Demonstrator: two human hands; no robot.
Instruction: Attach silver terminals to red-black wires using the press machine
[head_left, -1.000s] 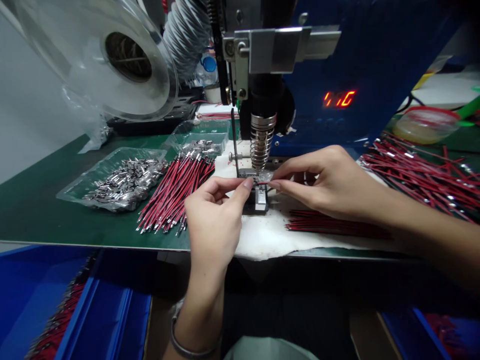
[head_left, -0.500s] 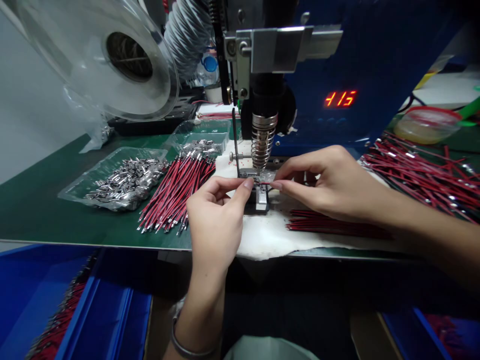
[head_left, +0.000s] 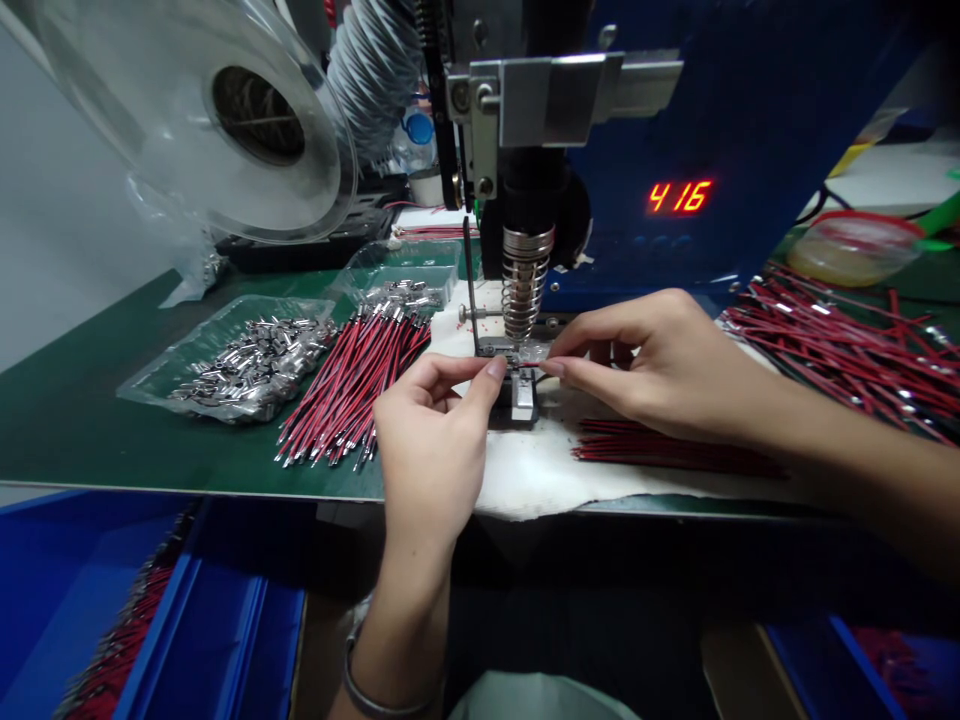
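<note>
Under the spring-wrapped soldering tip [head_left: 527, 285] sits a small metal fixture [head_left: 523, 392]. My left hand [head_left: 435, 425] is closed at the fixture's left side, thumb and forefinger pinched together; what lies between them is too small to make out. From the right, my right hand [head_left: 645, 360] pinches a thin red wire [head_left: 529, 365] that runs over the fixture. Below that hand, a row of red and black wires [head_left: 667, 447] lies on a white cloth [head_left: 517, 480].
A clear tray [head_left: 247, 360] of small metal connectors stands on the left, beside a pile of red-black wires [head_left: 352, 390]. More wires [head_left: 847, 350] are heaped at right. A blue machine [head_left: 720, 120] with a red display rises behind. Blue bins [head_left: 225, 620] sit below the table edge.
Both hands stay almost still at the fixture. The red display reads 415 half a second ago and 416 now.
</note>
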